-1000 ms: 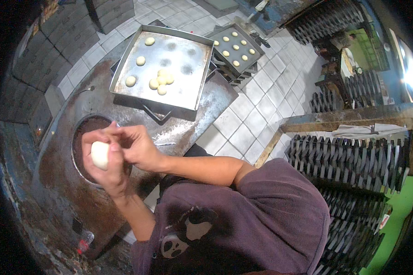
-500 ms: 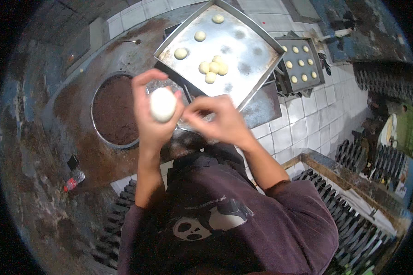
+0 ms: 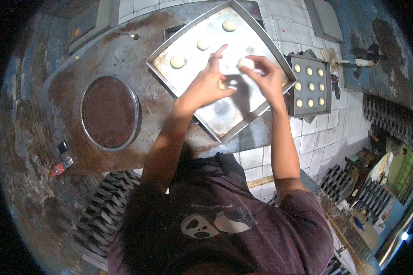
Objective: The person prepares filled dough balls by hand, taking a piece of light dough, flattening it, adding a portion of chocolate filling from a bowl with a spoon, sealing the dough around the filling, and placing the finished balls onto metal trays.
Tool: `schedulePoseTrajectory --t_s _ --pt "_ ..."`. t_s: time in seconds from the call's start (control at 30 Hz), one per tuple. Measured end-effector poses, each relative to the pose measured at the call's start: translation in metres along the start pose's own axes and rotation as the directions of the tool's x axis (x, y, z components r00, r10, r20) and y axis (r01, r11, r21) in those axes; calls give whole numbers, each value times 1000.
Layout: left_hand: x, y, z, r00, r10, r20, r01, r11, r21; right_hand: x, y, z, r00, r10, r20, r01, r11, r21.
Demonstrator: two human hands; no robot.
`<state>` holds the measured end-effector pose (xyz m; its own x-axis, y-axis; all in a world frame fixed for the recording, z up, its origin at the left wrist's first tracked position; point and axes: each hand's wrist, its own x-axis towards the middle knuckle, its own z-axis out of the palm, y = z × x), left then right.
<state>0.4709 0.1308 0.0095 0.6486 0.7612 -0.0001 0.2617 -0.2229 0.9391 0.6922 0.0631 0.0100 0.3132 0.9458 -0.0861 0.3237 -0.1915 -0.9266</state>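
A large square metal tray [image 3: 257,34] lies tilted across the table in front of me, with pale round dough balls on it. One dough ball [image 3: 229,25] sits near its far corner; two more lie along the left side. My right hand [image 3: 268,78] pinches a whitish dough ball [image 3: 246,64] between thumb and fingers, over the tray's middle. Beside it, my left hand [image 3: 207,87] reaches over the tray, fingers apart. Pale dough [image 3: 223,85] shows at that hand's thumb side; the hand hides most of it, and whether they touch is unclear.
A round pan of dark brown crumbly stuff [image 3: 109,112] stands on the worn table at left. To the right, a smaller dark tray [image 3: 304,110] holds rows of dough balls. A bottle with a red part [image 3: 62,166] lies at lower left, and a spoon [image 3: 135,36] at the far left.
Both hands have moved forward and right, from over the table's near edge to over the large tray. The big white ball is gone from the left hand; the right now pinches a dough ball.
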Motion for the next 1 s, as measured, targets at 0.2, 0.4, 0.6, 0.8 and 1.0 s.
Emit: schedulePoseTrajectory --t_s 0.2,0.4,0.6,0.8,1.0 --pt "-74 -60 -21 932 -361 24 361 932 18 99 128 -4 1000 -31 2 27 821 -571" --pt "-165 -72 -33 851 -476 -220 495 868 37 99 161 27 942 -199 271 331 408 -851" --pt "-185 -74 -25 804 -503 -318 524 851 -23 130 115 -20 925 330 186 -368 899 238" --pt "-182 -64 -18 876 -342 -341 394 914 93 111 163 35 935 -225 275 353 491 -796" --pt "-188 -48 -17 785 -541 -301 548 834 -69 108 122 12 967 -81 242 159 934 -321"
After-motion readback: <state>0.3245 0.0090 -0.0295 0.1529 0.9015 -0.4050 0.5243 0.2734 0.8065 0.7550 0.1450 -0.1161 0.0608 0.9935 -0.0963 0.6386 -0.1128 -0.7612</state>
